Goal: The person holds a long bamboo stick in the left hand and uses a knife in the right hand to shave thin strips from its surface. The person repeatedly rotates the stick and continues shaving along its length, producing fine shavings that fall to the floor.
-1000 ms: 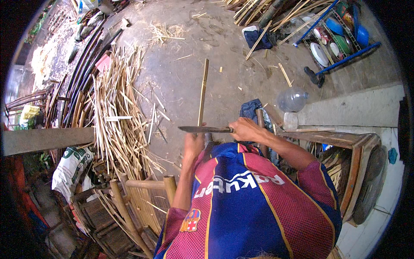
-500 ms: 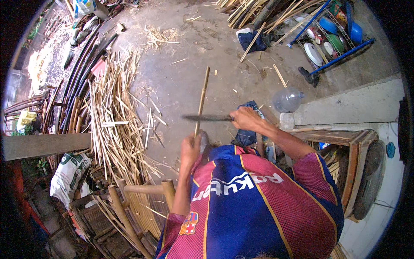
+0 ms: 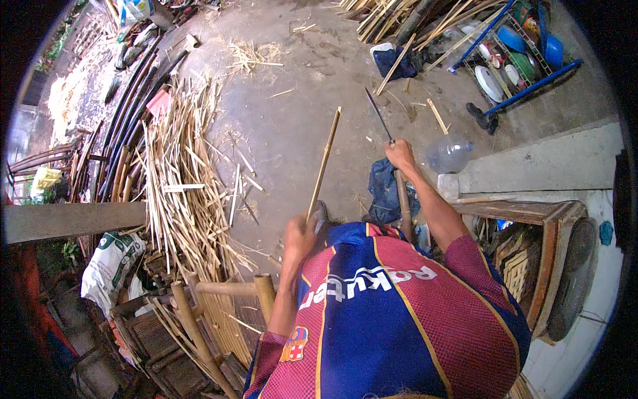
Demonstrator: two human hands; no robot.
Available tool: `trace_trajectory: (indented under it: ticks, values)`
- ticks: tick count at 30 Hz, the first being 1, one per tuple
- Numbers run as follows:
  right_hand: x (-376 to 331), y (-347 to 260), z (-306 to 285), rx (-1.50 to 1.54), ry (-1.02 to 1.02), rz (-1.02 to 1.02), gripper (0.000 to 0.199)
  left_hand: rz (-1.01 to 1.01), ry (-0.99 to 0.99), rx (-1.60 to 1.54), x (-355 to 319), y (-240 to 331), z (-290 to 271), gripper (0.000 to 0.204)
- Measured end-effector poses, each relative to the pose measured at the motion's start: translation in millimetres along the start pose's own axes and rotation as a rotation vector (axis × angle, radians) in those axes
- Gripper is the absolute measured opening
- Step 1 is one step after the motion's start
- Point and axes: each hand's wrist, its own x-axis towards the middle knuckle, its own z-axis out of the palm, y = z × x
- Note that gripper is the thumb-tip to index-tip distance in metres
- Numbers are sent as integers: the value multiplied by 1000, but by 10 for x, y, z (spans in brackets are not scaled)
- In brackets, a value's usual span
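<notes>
- Landmark: the clear plastic jug (image 3: 450,153), beside the low wall.
- The bamboo strip (image 3: 325,163) is well to the left of the jug, its lower end in the left hand (image 3: 300,236), which is much the nearer of the two.
- The left hand, left of the jug and closer to the person's shirt (image 3: 385,312), is closed in a fist, pinching the strip; how each finger sits on it I cannot tell.
- The right hand (image 3: 400,154), just left of the jug, is wrapped round the handle of the knife (image 3: 379,114); the handle is mostly hidden.
- The blade lies between strip and jug, apart from both, to the right of the strip's free end.
- The strip's long axis runs away from the shirt, its free end leaning slightly toward the jug's side.
- The knife's long axis runs outward too, but its tip slants away from the jug, so the two lines converge toward their far ends without touching.
- Farther left of the jug, beyond the strip, lies a loose pile of strips (image 3: 183,199).
</notes>
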Motion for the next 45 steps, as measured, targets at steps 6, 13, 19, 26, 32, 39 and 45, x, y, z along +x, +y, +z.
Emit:
trace_trajectory:
  ticks: [6, 13, 19, 26, 32, 39, 45]
  values:
    - [-776, -342, 81, -41, -228, -407, 39, -131, 140, -237, 89, 41, 32, 42]
    - [-1110, -631, -59, -244, -377, -601, 21, -160, 149, -284, 176, 218, 58, 36]
    - [-1092, -665, -120, -244, -393, -713, 19, -127, 107, -310, 110, 377, 48, 33]
    - [-744, -504, -163, -297, -329, -476, 26, -190, 75, -314, -43, 295, 41, 33]
    - [-502, -335, -40, -180, -142, -376, 21, -101, 87, -228, -63, 329, 49, 35]
    - [-286, -45, 36, -308, -84, -323, 26, -196, 20, -229, -208, 550, -58, 36]
    - [-98, 59, -185, -30, 11, -88, 39, -190, 29, -265, -174, 154, -18, 35]
